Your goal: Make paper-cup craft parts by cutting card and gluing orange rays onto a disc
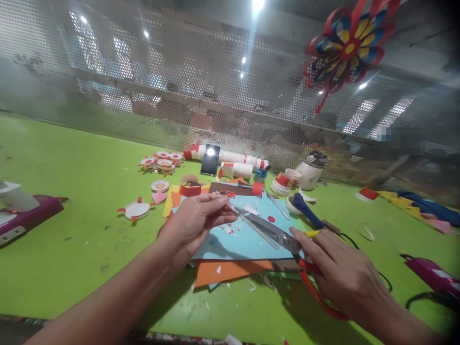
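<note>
Head view: left hand [196, 215] pinched on 10 o'clock end of strip [264, 236], above blue sheet [215, 247]. Right hand [341, 263] wrapped round scissors [286, 238] handles, blades toward 10. Phone [210, 160] at sheet's 11.

1. No word, brand or number can be read anywhere on the bench [89, 230].
2. A white disc [160, 186] bears an orange print at its centre, too small to make out.
3. A paper cup [286, 178] wears red printing that resolves into no legible letters.
4. Any lettering on the blue bottle [261, 174] is too small to read.
5. The purple power strip [427, 274] at far right shows a pale patch, its content blurred.
6. The blades of the scissors [268, 229] yield no readable stamp.
</note>
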The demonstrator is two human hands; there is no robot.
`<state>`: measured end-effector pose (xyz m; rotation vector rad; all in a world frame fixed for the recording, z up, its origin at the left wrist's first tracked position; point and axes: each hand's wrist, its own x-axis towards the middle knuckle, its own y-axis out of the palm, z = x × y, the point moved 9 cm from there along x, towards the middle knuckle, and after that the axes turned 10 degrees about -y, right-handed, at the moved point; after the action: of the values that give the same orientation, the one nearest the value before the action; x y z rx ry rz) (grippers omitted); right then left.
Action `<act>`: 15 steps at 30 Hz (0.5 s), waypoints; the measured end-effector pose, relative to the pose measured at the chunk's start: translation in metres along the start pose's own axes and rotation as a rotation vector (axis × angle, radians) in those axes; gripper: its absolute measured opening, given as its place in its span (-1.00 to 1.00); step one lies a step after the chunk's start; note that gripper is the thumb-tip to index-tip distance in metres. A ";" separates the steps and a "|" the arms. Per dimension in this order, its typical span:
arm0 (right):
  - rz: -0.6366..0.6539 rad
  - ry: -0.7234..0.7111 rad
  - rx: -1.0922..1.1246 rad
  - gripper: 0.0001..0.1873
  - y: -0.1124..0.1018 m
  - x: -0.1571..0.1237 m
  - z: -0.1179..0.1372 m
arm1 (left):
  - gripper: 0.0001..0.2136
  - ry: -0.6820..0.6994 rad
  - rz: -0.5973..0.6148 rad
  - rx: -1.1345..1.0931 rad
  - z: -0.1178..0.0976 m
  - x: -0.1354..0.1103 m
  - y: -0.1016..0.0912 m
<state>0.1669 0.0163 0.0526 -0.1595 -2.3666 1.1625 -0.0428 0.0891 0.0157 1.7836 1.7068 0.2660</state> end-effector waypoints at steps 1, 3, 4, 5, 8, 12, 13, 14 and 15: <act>-0.014 0.012 0.008 -0.54 0.001 0.000 0.002 | -0.82 -0.010 -0.003 -0.010 0.001 0.001 0.000; -0.050 0.050 0.032 -0.55 0.004 0.000 0.006 | -0.81 -0.016 -0.011 -0.035 0.002 0.001 0.001; -0.064 0.074 0.044 -0.57 0.005 0.000 0.008 | -0.81 -0.014 -0.018 -0.047 0.002 0.001 0.000; -0.076 0.097 0.059 -0.59 0.006 0.001 0.009 | -0.81 -0.006 -0.026 -0.058 0.001 0.001 -0.001; -0.142 0.214 0.084 -0.62 -0.001 -0.001 0.004 | -0.79 0.018 -0.081 -0.071 -0.002 0.002 -0.008; -0.222 0.479 0.010 -0.63 -0.021 -0.015 -0.021 | -0.78 0.083 -0.091 -0.040 -0.007 0.004 -0.011; -0.191 0.475 0.061 -0.62 -0.019 -0.014 -0.022 | -0.80 0.103 -0.067 -0.012 -0.008 0.005 -0.009; -0.151 0.451 0.116 -0.60 -0.015 -0.013 -0.021 | -0.83 0.125 -0.049 0.026 -0.009 0.004 -0.006; -0.105 0.410 0.171 -0.59 -0.010 -0.010 -0.017 | -0.85 0.146 -0.036 0.070 -0.010 0.004 -0.004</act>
<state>0.1850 0.0194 0.0653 -0.1923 -1.8895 1.1501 -0.0516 0.0954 0.0203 1.8205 1.8698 0.3316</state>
